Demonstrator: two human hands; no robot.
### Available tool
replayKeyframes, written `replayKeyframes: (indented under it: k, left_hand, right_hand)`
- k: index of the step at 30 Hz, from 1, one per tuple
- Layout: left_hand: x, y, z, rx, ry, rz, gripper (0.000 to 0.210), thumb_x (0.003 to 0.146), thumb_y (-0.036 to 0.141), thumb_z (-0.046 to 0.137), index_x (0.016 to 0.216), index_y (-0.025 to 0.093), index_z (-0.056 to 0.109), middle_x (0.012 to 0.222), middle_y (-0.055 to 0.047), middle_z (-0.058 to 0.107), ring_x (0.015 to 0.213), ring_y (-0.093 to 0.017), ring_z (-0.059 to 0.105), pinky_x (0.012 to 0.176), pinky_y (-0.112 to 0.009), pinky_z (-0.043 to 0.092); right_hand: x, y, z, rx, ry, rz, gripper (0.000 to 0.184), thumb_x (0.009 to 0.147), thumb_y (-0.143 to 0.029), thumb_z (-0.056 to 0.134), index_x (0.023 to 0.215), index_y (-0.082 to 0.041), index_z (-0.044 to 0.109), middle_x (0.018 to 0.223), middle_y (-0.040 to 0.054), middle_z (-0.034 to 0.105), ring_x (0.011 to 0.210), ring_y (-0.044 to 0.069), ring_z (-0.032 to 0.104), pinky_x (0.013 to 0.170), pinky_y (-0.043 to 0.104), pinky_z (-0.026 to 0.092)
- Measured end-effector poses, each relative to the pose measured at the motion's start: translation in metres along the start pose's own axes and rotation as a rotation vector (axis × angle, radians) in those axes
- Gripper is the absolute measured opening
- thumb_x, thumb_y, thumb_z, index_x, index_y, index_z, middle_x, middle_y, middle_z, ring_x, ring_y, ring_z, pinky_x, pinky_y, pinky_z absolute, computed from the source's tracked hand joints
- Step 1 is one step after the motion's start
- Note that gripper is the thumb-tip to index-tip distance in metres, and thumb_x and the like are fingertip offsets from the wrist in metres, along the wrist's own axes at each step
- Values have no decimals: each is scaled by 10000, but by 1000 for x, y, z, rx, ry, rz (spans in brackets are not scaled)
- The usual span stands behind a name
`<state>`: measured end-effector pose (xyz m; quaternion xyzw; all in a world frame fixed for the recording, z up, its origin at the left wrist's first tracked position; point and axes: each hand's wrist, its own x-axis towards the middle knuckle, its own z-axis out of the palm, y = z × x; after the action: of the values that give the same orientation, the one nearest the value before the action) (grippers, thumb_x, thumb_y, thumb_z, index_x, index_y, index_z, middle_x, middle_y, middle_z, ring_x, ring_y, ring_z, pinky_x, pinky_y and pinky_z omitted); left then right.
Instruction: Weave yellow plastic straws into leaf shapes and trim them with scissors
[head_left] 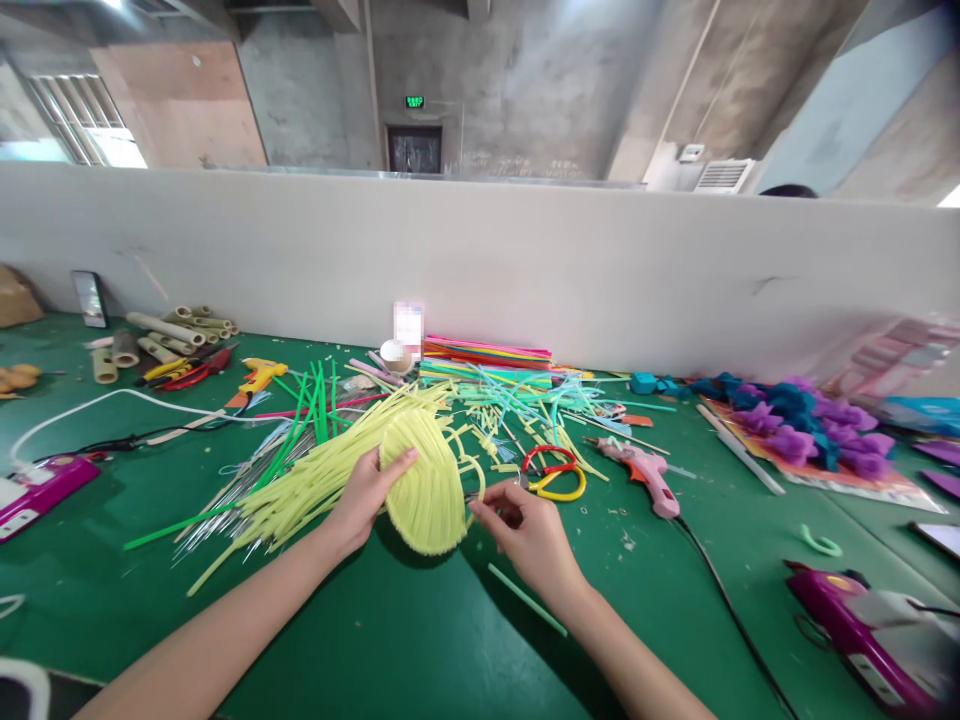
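My left hand [367, 495] grips the edge of a yellow oval piece [424, 485] made of pipe cleaners laid side by side, its thumb lying on the face. At the oval's right edge, my right hand [525, 525] pinches a yellow pipe cleaner [472, 465] that curves up from the piece. Behind and left of the oval spreads a bundle of yellow pipe cleaners [315, 475]. Scissors with red and yellow handles [559, 472] lie just beyond my right hand. A short pale green stick [527, 600] lies below that hand.
A pink glue gun [641, 470] with a trailing cord lies at right. A yellow glue gun [261, 376] and bamboo pieces [180, 330] are at left. Purple and teal fuzzy shapes [810, 425] cover a sheet. Power strips [847, 630] sit at both sides. A white partition [480, 255] stands behind.
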<state>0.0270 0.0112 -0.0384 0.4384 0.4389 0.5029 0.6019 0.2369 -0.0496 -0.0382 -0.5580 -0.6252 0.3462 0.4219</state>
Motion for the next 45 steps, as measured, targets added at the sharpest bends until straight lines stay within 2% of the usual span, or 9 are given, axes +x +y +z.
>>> replayKeyframes:
  k: [4,9,16,26,31,34,37,41,45]
  left_hand:
    - [1,3,0,-65,25,-22,534,728,404,744,1181,150,619,1102,-140,703,945,-285,687,812,-372,546]
    - [-1,5,3,-81,-2,-3,551,721,409,747,1190,153,613,1119,-137,696,961,-289,680,824,-380,537]
    - [-4,1,5,-6,31,148,527,702,424,755,1128,138,638,1116,-134,695,1003,-303,657,841,-380,521]
    - [-9,4,8,-80,-36,93,511,711,400,756,1131,140,625,1108,-129,700,987,-295,667,841,-385,524]
    - [-8,7,6,-176,-64,17,528,727,366,752,1189,160,603,1117,-119,700,965,-288,677,815,-378,542]
    - [-5,9,4,-233,-67,-47,507,738,347,747,1192,171,607,1101,-110,708,939,-276,688,810,-367,549]
    - [-3,12,2,-255,-95,-120,483,731,334,750,1165,163,623,1065,-113,720,915,-276,698,802,-363,554]
    - [-3,15,0,-252,-146,-245,409,743,373,729,1071,141,657,980,-135,738,832,-279,715,734,-361,566]
    - [-6,18,-1,-192,-199,-330,314,730,372,739,955,162,677,917,-117,749,709,-257,716,661,-350,567]
  right_hand:
    - [-1,-2,2,15,56,-24,280,778,-432,674,881,-211,535,602,-67,485,474,89,405,445,210,315]
    - [2,-3,-3,83,210,6,341,813,-514,606,733,-210,473,558,-63,456,457,82,378,428,203,281]
    - [3,-5,-7,54,-26,210,544,795,-648,533,511,-188,475,385,-30,451,347,75,353,387,214,255]
    - [7,4,-3,60,25,123,486,750,-585,618,539,-195,420,491,-62,357,473,80,290,448,223,212]
    - [4,-6,-11,332,-157,153,244,761,-409,646,788,-181,561,624,-59,445,513,72,337,453,196,243]
    - [3,-8,-17,512,-184,180,184,757,-329,641,862,-195,570,626,-69,433,497,62,331,450,181,259]
    - [5,-8,-20,576,-153,190,216,764,-356,664,880,-187,595,645,-42,500,529,77,417,481,190,343]
    - [8,-6,-19,618,-153,189,334,775,-439,681,982,-180,634,861,40,626,704,123,568,569,213,446]
    - [7,-5,-18,655,-191,260,427,786,-550,632,925,-146,646,820,63,668,624,119,600,519,208,447]
